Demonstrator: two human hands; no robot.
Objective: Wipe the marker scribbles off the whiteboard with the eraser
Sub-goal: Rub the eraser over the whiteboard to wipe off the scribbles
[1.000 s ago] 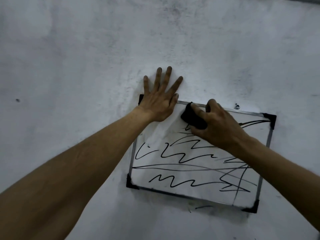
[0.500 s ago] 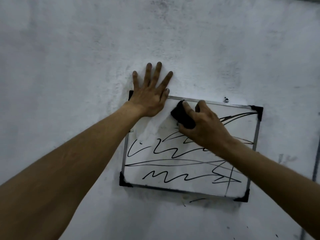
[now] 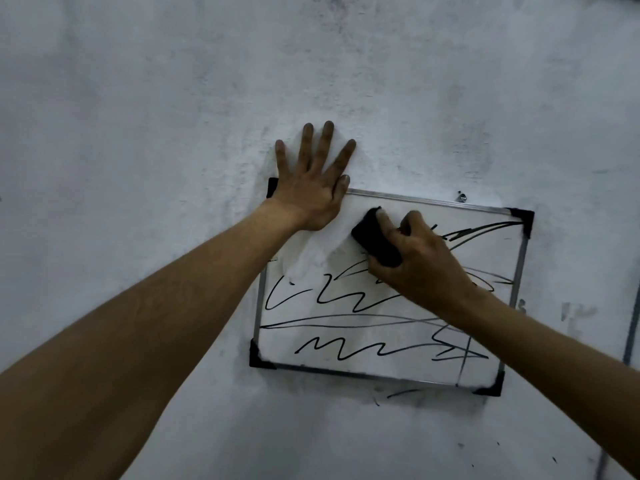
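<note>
A small whiteboard (image 3: 398, 368) with a metal frame and black corner caps hangs tilted on a grey wall. Black marker scribbles (image 3: 346, 299) cover its middle, bottom and upper right; the upper left patch is wiped clean. My left hand (image 3: 311, 188) lies flat with fingers spread over the board's top left corner and the wall. My right hand (image 3: 415, 261) grips a black eraser (image 3: 375, 244) and presses it against the upper middle of the board. My right hand hides part of the scribbles.
The rough grey wall (image 3: 173, 133) fills the view. A small screw or hook (image 3: 460, 197) sticks out just above the board's top edge. Stray marker marks (image 3: 401, 393) sit on the wall below the board. A thin vertical pipe or line (image 3: 632, 327) runs at the far right.
The view has shifted a little. My right hand with the eraser has slid slightly down and right from the board's top edge. My left hand stays flat on the corner.
</note>
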